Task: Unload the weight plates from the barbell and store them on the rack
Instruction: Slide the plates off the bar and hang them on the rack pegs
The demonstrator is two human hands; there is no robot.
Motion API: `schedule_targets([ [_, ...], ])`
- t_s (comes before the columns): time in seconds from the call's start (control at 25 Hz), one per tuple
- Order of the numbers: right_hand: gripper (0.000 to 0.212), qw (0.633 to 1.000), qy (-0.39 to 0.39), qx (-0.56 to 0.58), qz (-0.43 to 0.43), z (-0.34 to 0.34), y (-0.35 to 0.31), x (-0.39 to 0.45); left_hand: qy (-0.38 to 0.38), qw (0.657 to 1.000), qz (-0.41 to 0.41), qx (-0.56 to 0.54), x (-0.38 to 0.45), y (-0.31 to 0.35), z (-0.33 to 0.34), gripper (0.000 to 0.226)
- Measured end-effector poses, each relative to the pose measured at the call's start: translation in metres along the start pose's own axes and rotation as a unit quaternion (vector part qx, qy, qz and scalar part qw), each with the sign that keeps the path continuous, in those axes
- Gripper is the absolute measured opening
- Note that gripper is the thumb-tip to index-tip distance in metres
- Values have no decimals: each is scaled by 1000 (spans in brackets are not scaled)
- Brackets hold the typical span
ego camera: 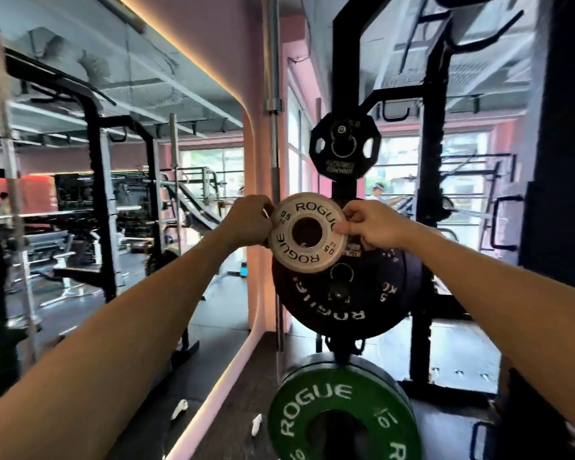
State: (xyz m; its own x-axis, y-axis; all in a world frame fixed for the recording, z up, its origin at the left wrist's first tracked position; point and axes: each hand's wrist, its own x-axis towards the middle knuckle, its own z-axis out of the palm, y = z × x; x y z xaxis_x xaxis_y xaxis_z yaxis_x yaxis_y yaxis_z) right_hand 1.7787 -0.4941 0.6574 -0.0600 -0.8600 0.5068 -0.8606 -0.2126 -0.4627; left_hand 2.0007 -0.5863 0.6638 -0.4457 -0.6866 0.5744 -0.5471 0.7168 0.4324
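A small white Rogue 0.5 kg plate [307,257] is held upright in front of the black storage rack upright [344,71]. My left hand [249,220] grips its left edge and my right hand [369,222] pinches its right edge. Directly behind and below it a black Rogue 5 kg plate [339,310] hangs on a rack peg. Above hangs a small black grip plate [345,151]. At the bottom a green Rogue 10 kg plate [342,416] sits on a lower peg. The barbell the plates came from is not clearly in view.
A vertical steel bar [274,127] stands beside a pink pillar [256,227] left of the rack. A mirror on the left reflects squat racks and benches. More black rack uprights [429,194] stand to the right. Two small white objects [179,408] lie on the floor.
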Motion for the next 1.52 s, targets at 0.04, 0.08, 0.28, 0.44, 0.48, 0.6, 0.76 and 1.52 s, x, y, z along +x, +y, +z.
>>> schedule_targets([
  [0.04,16,1000,8,0,16,-7,6,3,-7,1000,20,0,12,4,5,21],
  [0.08,16,999,16,-5,30,-15,10,6,-8,999,39,-3,24,8,9,20],
  [0.28,19,993,99,-7,67,-66,13,30,26,993,107,-43,83,40,3,11],
  [0.44,18,991,124,-8,54,-109,1,46,44,988,133,-71,115,67,-11,17],
  [0.48,19,991,126,-11,48,-117,-2,50,52,987,138,-68,121,72,-15,19],
  [0.6,25,991,131,-27,25,-137,-10,61,76,984,142,-70,141,85,-27,21],
  [0.76,27,990,136,-45,12,-150,-14,83,88,983,140,-82,169,93,-34,18],
  [1.52,29,976,198,-69,49,-127,103,231,158,975,141,-66,325,27,58,22],
])
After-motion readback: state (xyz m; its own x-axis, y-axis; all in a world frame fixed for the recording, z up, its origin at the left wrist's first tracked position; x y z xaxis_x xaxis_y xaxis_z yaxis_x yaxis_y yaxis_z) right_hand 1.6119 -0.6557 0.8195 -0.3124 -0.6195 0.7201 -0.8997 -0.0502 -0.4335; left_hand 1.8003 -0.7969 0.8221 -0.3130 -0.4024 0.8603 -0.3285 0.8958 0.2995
